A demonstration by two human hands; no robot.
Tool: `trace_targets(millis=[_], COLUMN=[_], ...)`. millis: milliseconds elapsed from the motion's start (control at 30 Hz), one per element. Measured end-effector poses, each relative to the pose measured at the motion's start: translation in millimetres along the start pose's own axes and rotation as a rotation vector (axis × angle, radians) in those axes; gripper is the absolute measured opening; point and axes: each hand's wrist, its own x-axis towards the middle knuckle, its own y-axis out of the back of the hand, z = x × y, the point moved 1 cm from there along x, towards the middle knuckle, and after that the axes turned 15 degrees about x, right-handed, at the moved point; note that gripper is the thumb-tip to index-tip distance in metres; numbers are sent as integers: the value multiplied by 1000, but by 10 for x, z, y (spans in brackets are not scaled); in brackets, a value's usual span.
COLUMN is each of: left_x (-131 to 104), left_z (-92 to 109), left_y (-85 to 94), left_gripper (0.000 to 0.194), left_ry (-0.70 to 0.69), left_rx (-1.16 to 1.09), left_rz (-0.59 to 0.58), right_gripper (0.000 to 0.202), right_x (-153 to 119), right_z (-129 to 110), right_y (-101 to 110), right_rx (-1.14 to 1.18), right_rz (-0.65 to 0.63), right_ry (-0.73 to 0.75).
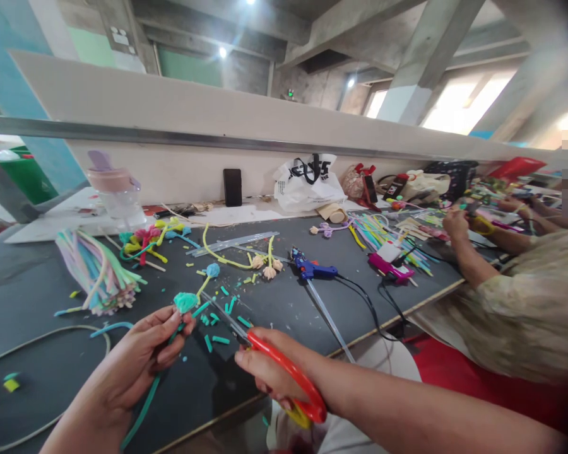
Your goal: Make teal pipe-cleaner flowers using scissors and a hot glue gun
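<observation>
My left hand (158, 343) pinches a green fuzzy stem just under its rounded teal head (186, 302); the stem's lower end hangs below the hand. My right hand (274, 366) is wrapped round the red and yellow handles of scissors (284, 372). Their blades point up and left, close to a short green side piece (201, 309) beside the teal head. Cut green bits (221, 340) lie on the dark table under the blades. Just beyond the teal head is a blue ball (213, 271) on a yellow-green stem.
A blue glue gun (315, 268) with a black cord lies right of centre. A bundle of pastel stems (99, 271) and a lidded cup (118, 195) are at the left. A phone (232, 187) leans on the back panel. Another person's hand (455, 224) works at the right.
</observation>
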Motion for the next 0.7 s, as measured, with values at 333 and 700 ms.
trace_targets(millis=[333,700], left_x=[-2,9], left_z=[29,18], left_y=[-37,-25], left_gripper=[24,25], left_ry=[-40,1], left_rx=[34,30], left_rz=[-19,-18], right_gripper=[18,27], right_x=[-14,-3], right_z=[42,82], right_y=[37,-22], right_rx=[-83,-233], right_rz=[-77,41], right_ry=[60,75])
